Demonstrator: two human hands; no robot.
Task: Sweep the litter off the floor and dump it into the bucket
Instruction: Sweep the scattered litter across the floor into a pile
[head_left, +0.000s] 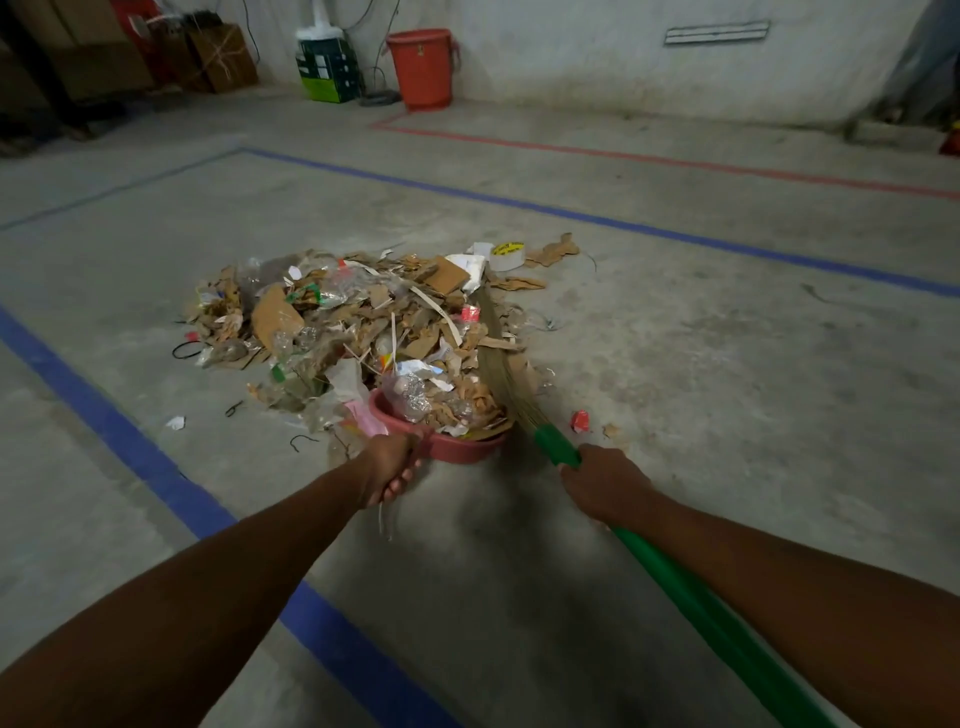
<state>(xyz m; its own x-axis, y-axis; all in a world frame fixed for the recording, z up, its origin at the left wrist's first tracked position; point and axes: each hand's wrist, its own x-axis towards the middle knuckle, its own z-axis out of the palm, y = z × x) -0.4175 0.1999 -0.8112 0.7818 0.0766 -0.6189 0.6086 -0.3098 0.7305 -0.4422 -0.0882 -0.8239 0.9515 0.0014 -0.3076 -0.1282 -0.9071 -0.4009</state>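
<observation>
A heap of litter (363, 317), mostly torn cardboard, paper and clear plastic, lies on the concrete floor. My left hand (390, 468) grips the handle of a pink dustpan (457, 447) at the heap's near edge; scraps fill the pan. My right hand (605, 480) grips the green handle of a broom (558, 449), whose straw bristles (501, 364) lie against the right side of the heap. An orange bucket (421, 67) stands far off by the back wall.
A roll of tape (508, 254) sits at the heap's far right. Blue tape lines (130, 441) and a red line (675, 161) mark the floor. Cardboard boxes (218, 57) and a green box (327, 67) stand along the back wall. Loose scraps lie around the heap.
</observation>
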